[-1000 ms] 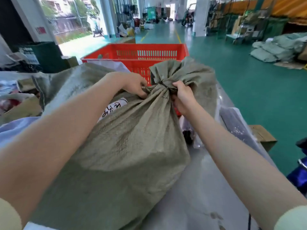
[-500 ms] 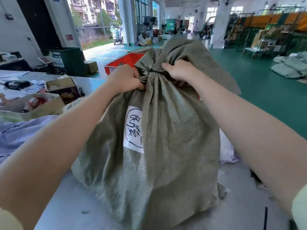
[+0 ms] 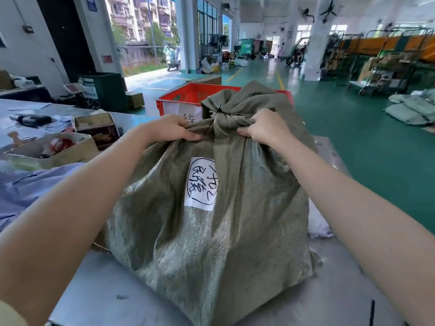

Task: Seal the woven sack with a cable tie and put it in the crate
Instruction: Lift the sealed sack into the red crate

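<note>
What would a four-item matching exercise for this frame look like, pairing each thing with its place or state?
Column one:
1. woven sack
2. cable tie
3. crate
4. white label

Column two:
A. red, standing beyond the sack
B. cinched round the gathered neck
C. upright on the table, held at the top by the left hand and the right hand
D. stuck on the sack's near face, with handwriting

Pairs: 1-C, 2-B, 3-A, 4-D
</note>
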Demonstrator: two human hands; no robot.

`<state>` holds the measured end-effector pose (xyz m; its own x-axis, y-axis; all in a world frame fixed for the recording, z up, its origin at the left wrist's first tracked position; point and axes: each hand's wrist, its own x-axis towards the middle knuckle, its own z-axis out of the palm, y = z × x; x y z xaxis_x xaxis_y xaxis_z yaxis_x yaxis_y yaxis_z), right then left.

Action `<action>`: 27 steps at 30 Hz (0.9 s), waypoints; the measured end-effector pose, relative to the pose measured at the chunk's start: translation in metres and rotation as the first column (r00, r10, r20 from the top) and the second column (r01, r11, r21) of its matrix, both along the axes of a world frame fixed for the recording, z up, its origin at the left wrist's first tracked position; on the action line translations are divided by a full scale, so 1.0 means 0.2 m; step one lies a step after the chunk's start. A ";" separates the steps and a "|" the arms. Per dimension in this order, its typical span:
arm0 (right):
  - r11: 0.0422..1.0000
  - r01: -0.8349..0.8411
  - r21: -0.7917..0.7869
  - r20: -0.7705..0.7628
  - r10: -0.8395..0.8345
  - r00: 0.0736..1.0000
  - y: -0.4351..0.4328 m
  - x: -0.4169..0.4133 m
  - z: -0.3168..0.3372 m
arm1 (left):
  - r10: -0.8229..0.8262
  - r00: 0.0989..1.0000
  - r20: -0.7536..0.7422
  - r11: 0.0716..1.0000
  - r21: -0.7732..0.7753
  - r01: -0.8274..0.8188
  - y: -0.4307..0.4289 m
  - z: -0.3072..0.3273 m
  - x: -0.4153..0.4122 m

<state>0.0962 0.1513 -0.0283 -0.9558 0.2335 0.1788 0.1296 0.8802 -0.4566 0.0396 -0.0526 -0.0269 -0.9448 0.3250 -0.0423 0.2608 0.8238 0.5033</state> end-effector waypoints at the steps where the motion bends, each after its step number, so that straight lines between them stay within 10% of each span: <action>1: 1.000 0.006 -0.014 -0.029 -0.007 1.000 0.01 0.00 0.01 | 0.013 0.994 -0.108 1.000 0.027 -0.010 -0.01 -0.02 0.00; 19: 0.976 0.218 0.011 -0.451 -0.189 0.872 -0.04 0.03 0.44 | 0.298 0.886 -0.356 0.758 0.653 0.007 0.26 0.29 0.04; 27: 0.996 -0.013 0.092 -0.304 0.040 0.952 -0.07 0.07 0.61 | 0.319 0.941 -0.115 0.382 0.924 -0.017 0.39 0.57 -0.06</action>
